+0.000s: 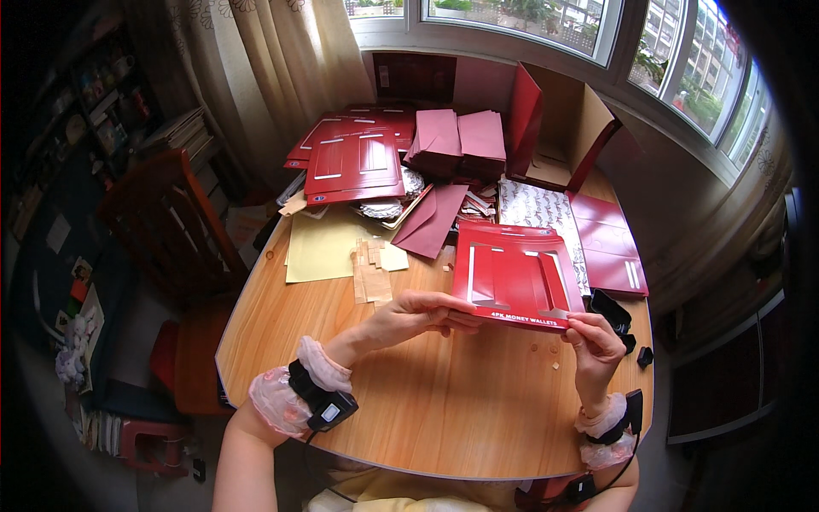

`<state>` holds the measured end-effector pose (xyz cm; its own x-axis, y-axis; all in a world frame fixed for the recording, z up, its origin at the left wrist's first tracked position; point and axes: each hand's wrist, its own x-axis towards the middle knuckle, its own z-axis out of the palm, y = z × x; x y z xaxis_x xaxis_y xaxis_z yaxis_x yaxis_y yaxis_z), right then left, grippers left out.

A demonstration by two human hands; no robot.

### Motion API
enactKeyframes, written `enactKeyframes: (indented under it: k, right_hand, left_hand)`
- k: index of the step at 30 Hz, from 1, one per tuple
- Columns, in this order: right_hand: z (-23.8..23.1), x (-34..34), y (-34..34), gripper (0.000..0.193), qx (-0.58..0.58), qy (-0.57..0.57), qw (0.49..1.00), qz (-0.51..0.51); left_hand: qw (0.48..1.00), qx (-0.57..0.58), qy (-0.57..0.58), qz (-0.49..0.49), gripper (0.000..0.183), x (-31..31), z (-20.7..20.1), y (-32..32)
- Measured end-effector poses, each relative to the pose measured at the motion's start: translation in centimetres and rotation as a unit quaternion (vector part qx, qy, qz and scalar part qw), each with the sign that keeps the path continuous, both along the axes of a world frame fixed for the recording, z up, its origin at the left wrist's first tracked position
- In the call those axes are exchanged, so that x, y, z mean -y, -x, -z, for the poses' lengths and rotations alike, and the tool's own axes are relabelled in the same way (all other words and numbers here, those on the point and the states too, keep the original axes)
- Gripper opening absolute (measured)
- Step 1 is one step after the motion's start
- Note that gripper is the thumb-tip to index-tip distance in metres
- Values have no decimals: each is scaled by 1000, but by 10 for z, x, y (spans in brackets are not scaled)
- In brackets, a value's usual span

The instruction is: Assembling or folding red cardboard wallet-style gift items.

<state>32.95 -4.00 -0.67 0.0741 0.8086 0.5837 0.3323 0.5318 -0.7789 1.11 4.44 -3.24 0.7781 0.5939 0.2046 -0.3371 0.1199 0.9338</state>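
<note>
Both wrists, banded with pale pink ruffled cuffs and black strapped devices, come in nearest the camera, and just beyond them the left hand and right hand pinch the near edge of a flat red die-cut cardboard sheet with white-edged slots. Left fingers are closed on its near left corner, thumb on top; right fingertips are closed on its near right corner. That sheet hangs tilted just above the round light wooden table, right of centre, its far edge near a matching flat red card and a white patterned paper sheet. Left of it lie small tan paper strips on a pale yellow paper sheet, with a dark maroon envelope just beyond. Farther off sit stacks of red die-cut sheets, piles of maroon envelopes and an open brown carton with red flaps by the window. A black pouch-like object rests just right of the right hand. With only two corner pinches, the thin card could bow or crease along its slots if the hands pull unevenly, and a slipping corner could drop it onto the loose strips and scatter them.
</note>
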Motion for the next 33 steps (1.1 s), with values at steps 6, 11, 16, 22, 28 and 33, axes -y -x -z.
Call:
enactKeyframes:
  k: [6, 11, 16, 22, 28, 33]
  right_hand:
    - [-2, -2, -2, 14, -39, 28, 999, -11]
    - [-1, -3, -3, 13, -37, 33, 999, -4]
    - [-1, -3, -4, 13, -37, 36, 999, 5]
    - [0, -4, -2, 13, -70, 46, 996, -14]
    - [-4, 0, 1, 13, -41, 43, 998, -19]
    - [-4, -1, 0, 14, -10, 23, 999, -20]
  left_hand:
    - [1000, -9, 8, -13, 36, 4, -5, -3]
    - [993, -38, -90, -73, 34, 2, -1, -2]
    - [927, -104, -273, -237, 31, 4, 1, -6]
    - [787, -157, -500, -324, 33, 4, -3, 0]
    - [722, -181, -565, -356, 33, 8, -13, 4]
    - [759, -172, -521, -351, 33, 11, -14, 4]
